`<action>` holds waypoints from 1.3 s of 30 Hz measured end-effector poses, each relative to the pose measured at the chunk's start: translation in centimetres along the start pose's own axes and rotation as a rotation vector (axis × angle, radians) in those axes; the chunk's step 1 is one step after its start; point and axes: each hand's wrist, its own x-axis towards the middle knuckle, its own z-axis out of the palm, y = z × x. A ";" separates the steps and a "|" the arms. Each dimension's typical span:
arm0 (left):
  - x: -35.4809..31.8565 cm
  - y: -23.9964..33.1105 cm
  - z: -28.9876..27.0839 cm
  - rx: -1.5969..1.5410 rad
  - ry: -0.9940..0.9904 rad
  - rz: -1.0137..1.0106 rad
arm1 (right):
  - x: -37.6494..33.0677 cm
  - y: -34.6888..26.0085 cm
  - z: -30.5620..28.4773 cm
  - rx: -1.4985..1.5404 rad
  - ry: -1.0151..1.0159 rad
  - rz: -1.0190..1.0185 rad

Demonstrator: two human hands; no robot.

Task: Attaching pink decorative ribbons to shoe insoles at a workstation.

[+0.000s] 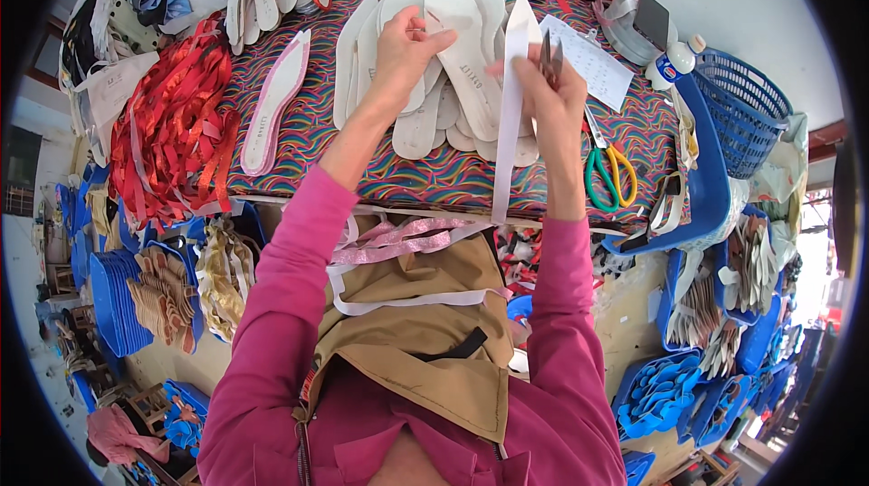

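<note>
A pile of white shoe insoles (pixel 414 135) lies on the table in front of me. My left hand (pixel 405 56) is closed at the left edge of a top insole (pixel 466 70), its thumb over the face and its other fingers curled. My right hand (pixel 550 92) holds a pair of small dark snips (pixel 550 61), blades pointing up. The same hand grips a long white strip (pixel 511 124), which hangs down past the table's front edge. One right fingertip, blurred, is close to the insole's right edge.
Left lie a pink-edged insole (pixel 273 106) and a heap of red ribbons (pixel 176 128). Scissors with green and yellow handles (pixel 611 174), a written paper (pixel 588 61), a blue tray (pixel 711 160) and a bottle (pixel 674 62) are at right. Pink strips (pixel 398 240) hang across my apron.
</note>
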 end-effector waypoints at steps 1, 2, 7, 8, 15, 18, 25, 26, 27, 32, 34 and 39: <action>0.3 -0.6 1.0 0.084 0.107 0.032 | 1.1 0.6 0.0 0.000 0.003 0.002; 0.6 -1.0 1.7 0.170 0.217 0.068 | 2.2 1.5 0.1 -0.054 0.020 -0.059; 1.9 -2.5 1.0 0.111 0.053 0.013 | 6.6 6.5 0.4 -0.342 0.081 -0.208; 2.1 -2.6 0.9 0.063 -0.040 -0.018 | 6.9 7.2 0.1 -0.422 0.098 -0.236; 2.0 -1.4 -1.5 -0.208 -0.200 -0.061 | 6.0 7.2 0.4 -0.400 0.146 -0.238; -0.4 -0.3 -0.7 -0.553 -0.247 -0.057 | 5.8 6.8 -1.4 -0.217 0.109 -0.038; -6.7 4.7 -4.3 -0.573 0.280 0.117 | -4.4 -1.1 -3.9 0.367 0.217 0.023; -7.3 5.3 -4.7 -0.575 0.282 0.112 | -5.7 -1.5 -4.0 0.364 0.218 0.027; -7.9 5.7 -4.9 -0.631 0.209 -0.063 | -6.9 -1.7 -3.9 0.309 0.212 0.029; -13.0 2.6 -4.1 -0.513 -0.035 -0.507 | -10.6 -0.7 -0.3 0.220 0.089 0.062; -14.7 2.4 -3.4 -0.465 -0.115 -0.553 | -11.5 -0.6 0.3 0.222 0.034 0.086; -17.0 5.1 -2.2 -0.485 -0.030 -0.609 | -13.0 -0.4 0.9 0.057 -0.102 0.158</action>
